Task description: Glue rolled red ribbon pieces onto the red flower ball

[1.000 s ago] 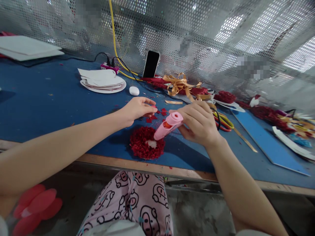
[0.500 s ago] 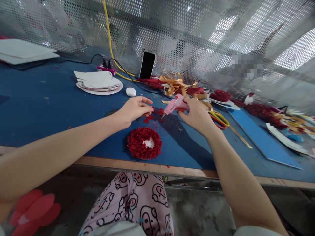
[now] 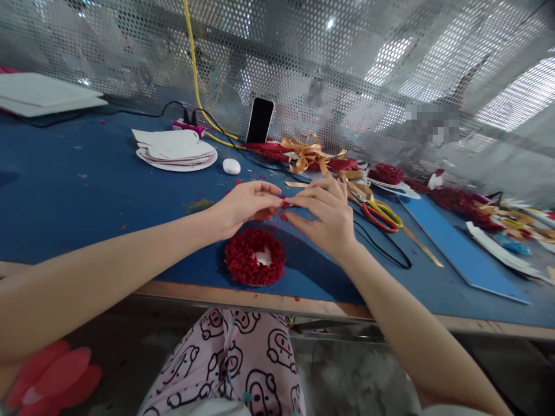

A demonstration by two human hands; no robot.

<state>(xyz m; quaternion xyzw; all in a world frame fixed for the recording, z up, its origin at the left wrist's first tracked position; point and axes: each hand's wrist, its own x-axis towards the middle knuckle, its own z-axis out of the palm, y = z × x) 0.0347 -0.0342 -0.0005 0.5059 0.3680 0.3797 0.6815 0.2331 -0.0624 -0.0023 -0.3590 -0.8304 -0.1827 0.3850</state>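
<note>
blue tabletop (image 3: 87,190), red scrap (image 3: 284,203) between pinched fingers (image 3: 269,201)

Pale pink trousers (image 3: 234,370) with black-outlined pig faces (image 3: 262,390); pale top (image 3: 217,408); bare forearms (image 3: 130,260).

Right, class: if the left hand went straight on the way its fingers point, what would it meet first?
The left hand would probably first meet the small red piece between the hands, then the right hand; exact depth is unclear.
</note>
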